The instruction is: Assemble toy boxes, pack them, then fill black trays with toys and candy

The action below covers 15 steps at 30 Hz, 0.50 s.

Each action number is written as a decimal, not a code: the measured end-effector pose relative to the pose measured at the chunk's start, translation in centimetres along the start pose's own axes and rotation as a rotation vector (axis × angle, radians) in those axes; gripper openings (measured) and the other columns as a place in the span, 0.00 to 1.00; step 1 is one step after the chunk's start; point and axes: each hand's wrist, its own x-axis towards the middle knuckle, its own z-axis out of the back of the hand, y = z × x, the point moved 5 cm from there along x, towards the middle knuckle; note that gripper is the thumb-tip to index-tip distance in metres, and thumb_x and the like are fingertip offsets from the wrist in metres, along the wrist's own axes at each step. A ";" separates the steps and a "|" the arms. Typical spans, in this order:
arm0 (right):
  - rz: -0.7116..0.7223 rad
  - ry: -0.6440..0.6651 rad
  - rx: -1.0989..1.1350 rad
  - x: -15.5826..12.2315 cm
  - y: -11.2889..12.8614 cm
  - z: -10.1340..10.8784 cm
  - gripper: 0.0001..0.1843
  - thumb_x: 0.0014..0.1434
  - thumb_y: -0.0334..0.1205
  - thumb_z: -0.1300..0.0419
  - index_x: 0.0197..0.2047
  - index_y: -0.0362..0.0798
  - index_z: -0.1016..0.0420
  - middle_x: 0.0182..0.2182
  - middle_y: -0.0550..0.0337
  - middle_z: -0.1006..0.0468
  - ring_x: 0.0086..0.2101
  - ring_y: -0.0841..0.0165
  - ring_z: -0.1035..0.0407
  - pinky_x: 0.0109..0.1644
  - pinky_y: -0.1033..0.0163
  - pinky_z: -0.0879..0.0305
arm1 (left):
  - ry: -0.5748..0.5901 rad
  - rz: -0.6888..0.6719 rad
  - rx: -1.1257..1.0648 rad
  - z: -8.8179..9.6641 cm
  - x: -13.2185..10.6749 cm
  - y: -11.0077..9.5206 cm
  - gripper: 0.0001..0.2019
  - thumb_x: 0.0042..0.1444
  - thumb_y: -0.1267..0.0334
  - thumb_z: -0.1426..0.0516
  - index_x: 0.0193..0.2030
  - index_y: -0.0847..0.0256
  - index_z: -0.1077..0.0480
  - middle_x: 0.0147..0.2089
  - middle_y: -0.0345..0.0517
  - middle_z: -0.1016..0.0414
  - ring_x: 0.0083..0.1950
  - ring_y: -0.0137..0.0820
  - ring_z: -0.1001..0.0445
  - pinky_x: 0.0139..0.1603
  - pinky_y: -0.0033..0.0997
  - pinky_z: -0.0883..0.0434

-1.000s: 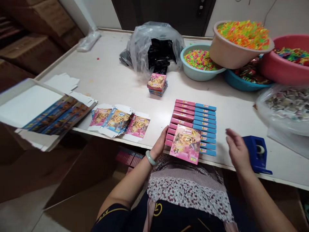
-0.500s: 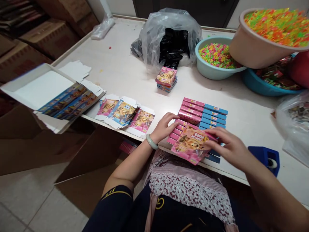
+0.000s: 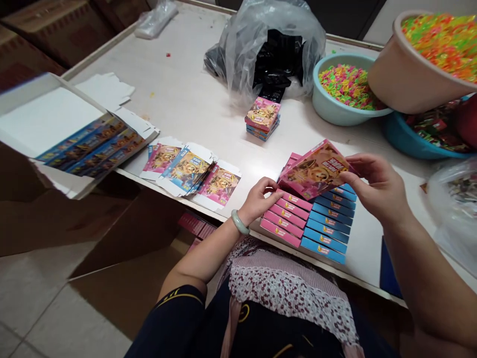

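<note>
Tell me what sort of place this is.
Likely a packing workshop, though I can't be certain: rows of pink boxes and blue boxes on a table, basins of small bright pieces, and brown cartons at the far left.

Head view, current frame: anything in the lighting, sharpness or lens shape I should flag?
Head view: pale glare on the white tabletop beside the flat cartons; in the same view, cardboard boxes at upper left look dim and soft; peach basin at upper right looks stretched; pink box in the right hand shows its large lettering, finer print unreadable.
</note>
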 end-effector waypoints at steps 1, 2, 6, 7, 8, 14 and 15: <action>0.005 0.015 -0.006 0.1 0.1 0.1 0.15 0.54 0.42 0.35 0.46 0.55 0.27 0.41 0.60 0.23 0.36 0.65 0.27 0.40 0.58 0.28 | 0.001 0.006 -0.008 0.0 0.0 0.0 0.10 0.53 0.59 0.37 0.34 0.62 0.33 0.37 0.42 0.31 0.40 0.28 0.30 0.46 0.31 0.29; 0.009 0.032 -0.014 0.2 0.3 0.1 0.14 0.55 0.42 0.35 0.46 0.54 0.26 0.40 0.60 0.23 0.36 0.65 0.27 0.40 0.58 0.28 | 0.002 0.013 -0.019 0.1 0.0 0.1 0.11 0.53 0.59 0.37 0.34 0.62 0.33 0.37 0.42 0.32 0.40 0.28 0.30 0.46 0.31 0.29; 0.033 0.064 -0.087 0.6 1.5 -0.1 0.13 0.57 0.43 0.37 0.46 0.54 0.26 0.41 0.59 0.22 0.36 0.65 0.28 0.40 0.57 0.29 | -0.001 0.018 -0.043 0.0 0.1 0.5 0.11 0.52 0.59 0.36 0.35 0.61 0.33 0.37 0.42 0.31 0.41 0.28 0.30 0.47 0.32 0.29; 0.043 0.074 -0.108 0.6 1.7 -0.3 0.13 0.57 0.43 0.37 0.47 0.54 0.26 0.41 0.59 0.22 0.36 0.65 0.28 0.40 0.57 0.29 | -0.004 0.017 -0.043 0.0 0.1 0.5 0.11 0.52 0.58 0.36 0.34 0.61 0.33 0.37 0.42 0.31 0.41 0.28 0.30 0.47 0.32 0.29; 0.054 0.090 -0.126 0.6 1.9 -0.4 0.13 0.57 0.43 0.38 0.47 0.55 0.26 0.41 0.59 0.22 0.37 0.64 0.28 0.41 0.57 0.29 | -0.007 0.017 -0.044 0.0 0.2 0.5 0.12 0.51 0.58 0.36 0.34 0.61 0.33 0.37 0.42 0.32 0.40 0.28 0.30 0.47 0.31 0.29; 0.119 0.146 -0.171 0.3 2.3 -0.9 0.13 0.59 0.44 0.39 0.47 0.55 0.26 0.42 0.58 0.22 0.39 0.63 0.28 0.43 0.55 0.29 | -0.013 0.032 -0.058 0.0 0.2 0.4 0.12 0.50 0.59 0.36 0.34 0.62 0.33 0.36 0.40 0.32 0.38 0.26 0.31 0.45 0.30 0.29; 0.117 0.139 -0.175 0.3 2.3 -0.8 0.13 0.59 0.44 0.39 0.47 0.55 0.26 0.42 0.58 0.22 0.39 0.63 0.28 0.42 0.55 0.29 | -0.016 0.035 -0.057 0.0 0.2 0.4 0.12 0.50 0.60 0.36 0.34 0.62 0.33 0.36 0.40 0.32 0.38 0.26 0.31 0.45 0.30 0.29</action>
